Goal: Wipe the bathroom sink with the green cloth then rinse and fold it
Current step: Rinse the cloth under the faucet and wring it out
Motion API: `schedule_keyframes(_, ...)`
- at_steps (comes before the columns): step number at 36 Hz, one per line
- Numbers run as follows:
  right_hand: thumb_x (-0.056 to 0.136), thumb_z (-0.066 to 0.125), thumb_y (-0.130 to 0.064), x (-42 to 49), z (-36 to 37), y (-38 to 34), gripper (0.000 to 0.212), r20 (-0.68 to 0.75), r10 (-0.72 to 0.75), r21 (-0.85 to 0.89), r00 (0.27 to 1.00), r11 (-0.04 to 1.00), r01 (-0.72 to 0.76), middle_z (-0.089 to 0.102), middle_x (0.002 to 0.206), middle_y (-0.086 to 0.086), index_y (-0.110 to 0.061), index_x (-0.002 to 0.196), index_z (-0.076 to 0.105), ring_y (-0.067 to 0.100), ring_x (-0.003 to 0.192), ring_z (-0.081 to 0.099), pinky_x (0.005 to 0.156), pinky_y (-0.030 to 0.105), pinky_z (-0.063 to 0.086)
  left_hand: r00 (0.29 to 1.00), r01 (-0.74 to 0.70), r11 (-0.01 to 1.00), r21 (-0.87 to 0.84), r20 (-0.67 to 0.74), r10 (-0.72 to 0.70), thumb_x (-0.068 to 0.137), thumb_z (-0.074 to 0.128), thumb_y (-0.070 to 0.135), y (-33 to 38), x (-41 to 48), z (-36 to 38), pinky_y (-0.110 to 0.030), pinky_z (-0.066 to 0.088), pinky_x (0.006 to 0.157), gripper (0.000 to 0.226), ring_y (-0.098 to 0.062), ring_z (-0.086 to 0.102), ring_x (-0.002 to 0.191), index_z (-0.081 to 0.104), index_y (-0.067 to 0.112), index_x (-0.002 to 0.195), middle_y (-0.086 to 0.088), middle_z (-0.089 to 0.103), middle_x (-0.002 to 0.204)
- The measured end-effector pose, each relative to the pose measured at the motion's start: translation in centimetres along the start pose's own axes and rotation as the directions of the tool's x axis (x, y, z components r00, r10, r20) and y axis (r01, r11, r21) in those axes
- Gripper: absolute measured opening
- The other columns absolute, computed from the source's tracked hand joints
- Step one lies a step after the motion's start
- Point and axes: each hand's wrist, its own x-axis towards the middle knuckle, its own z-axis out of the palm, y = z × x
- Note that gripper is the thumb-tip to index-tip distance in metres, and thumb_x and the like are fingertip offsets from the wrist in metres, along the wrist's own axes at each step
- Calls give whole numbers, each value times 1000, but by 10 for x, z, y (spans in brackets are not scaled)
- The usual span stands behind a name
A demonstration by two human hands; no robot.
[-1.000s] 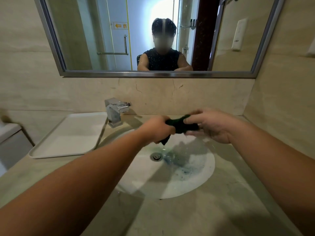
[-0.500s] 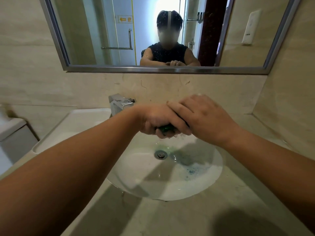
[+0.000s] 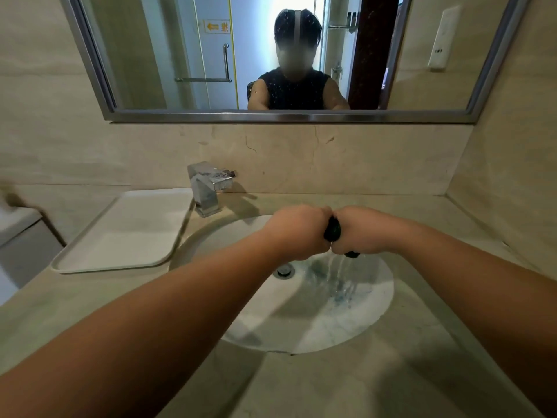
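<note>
Both fists are clenched side by side over the white sink basin (image 3: 304, 324). My left hand (image 3: 297, 232) and my right hand (image 3: 363, 230) grip the green cloth (image 3: 332, 230), which is twisted into a tight dark roll. Only a short piece shows between the fists, and a small tip pokes out below the right fist. Water streams from the cloth down into the basin, right of the drain (image 3: 284, 270). Bluish-green water lies on the basin floor.
A chrome faucet (image 3: 208, 188) stands behind the basin at the left. A white tray (image 3: 126, 233) lies on the beige counter (image 3: 346, 384) left of the basin. A mirror (image 3: 286, 55) hangs on the back wall, and a side wall rises close on the right.
The hands went from stretching the cloth apart, to overlapping on it, to two fists side by side. Water now runs out of the cloth into the basin.
</note>
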Motion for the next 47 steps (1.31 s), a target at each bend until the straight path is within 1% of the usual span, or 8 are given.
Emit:
schedule_keyframes(8,77,77,-4,2,-6,-1,24,142,57,536,988,835,-125,67,81,10,-10,98,69,20,68,58,48,27,42,968,-134,984,119,-197,156,98,61,34,-15,-6,5,-36,45,56,38,-29,63,77,55,22,133,-3,59,110)
schedule_keyframes(12,82,75,5,-1,-18,-7,38,9,36,857,999,514,-26,68,114,25,-2,118,64,27,81,71,63,30,61,981,88,943,-320,-136,-138,93,67,29,-36,-5,-16,-34,52,64,22,-24,67,81,67,21,114,-1,69,92)
schedule_keyframes(14,84,75,6,-6,-22,-12,46,-169,35,890,985,436,137,66,122,19,-4,127,61,27,95,76,80,34,64,962,215,700,-681,27,-270,94,67,20,-48,-5,-25,-28,45,51,22,-18,61,67,70,15,115,-3,68,85)
schedule_keyframes(19,88,68,-5,-20,-17,-23,70,-570,-270,272,776,829,488,53,148,-2,-21,153,46,12,132,55,112,32,46,911,385,17,-923,377,-169,97,55,18,-68,-8,-49,-17,27,37,20,-10,44,52,64,4,109,-3,56,76)
schedule_keyframes(23,81,67,-8,-12,-6,-15,95,-575,-579,-485,578,810,329,15,172,1,-20,163,21,28,158,13,123,48,20,854,509,-152,-847,475,212,84,64,21,-77,-14,-62,-13,29,32,19,-5,45,45,62,8,97,-1,54,70)
schedule_keyframes(31,96,57,-11,-4,-7,-27,45,-518,-833,-756,194,552,352,53,132,14,-12,139,44,37,113,59,94,52,47,606,675,42,-737,586,537,92,61,17,-68,-17,-66,-13,24,35,10,-2,43,46,59,8,97,2,52,67)
schedule_keyframes(40,83,65,-14,-1,3,-36,20,-389,-439,-677,810,733,72,48,60,-2,-18,91,47,28,50,51,48,31,44,874,408,608,-682,484,-43,90,68,5,-29,-19,-37,-26,20,48,37,-18,28,47,44,17,64,-5,39,61)
schedule_keyframes(47,86,55,-14,5,16,-44,23,-297,-184,-522,937,853,2,52,65,-2,-23,67,47,20,53,48,53,30,42,980,105,994,6,170,-105,101,55,22,-20,-16,-16,-33,33,52,28,-27,51,71,55,16,74,0,48,67)
